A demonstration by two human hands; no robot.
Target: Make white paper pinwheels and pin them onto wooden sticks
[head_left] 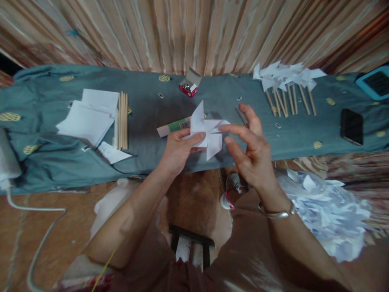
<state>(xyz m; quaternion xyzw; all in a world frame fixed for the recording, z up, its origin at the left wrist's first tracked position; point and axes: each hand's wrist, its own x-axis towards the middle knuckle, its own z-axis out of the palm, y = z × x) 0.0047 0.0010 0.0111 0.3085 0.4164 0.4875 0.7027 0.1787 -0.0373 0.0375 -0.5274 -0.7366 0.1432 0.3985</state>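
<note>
Between the thumb and fingers of my left hand (180, 151) is a white paper pinwheel (214, 145), held above the near part of the table. My right hand (251, 148) is at the pinwheel's right side, its fingers apart and the index fingertip at one of the paper blades. Whether that fingertip presses on the blade I cannot tell. A green and white box (166, 129) lies partly behind the pinwheel. Farther back stands a small red box (189, 88) with its lid up and shiny metal pieces inside.
White paper sheets (86, 121) and wooden sticks (123, 121) lie on the left. Several finished pinwheels on sticks (287, 77) rest at the back right, near a black phone (351, 126) and a blue-framed device (377, 83). A bag of white paper pieces (331, 215) sits below, right.
</note>
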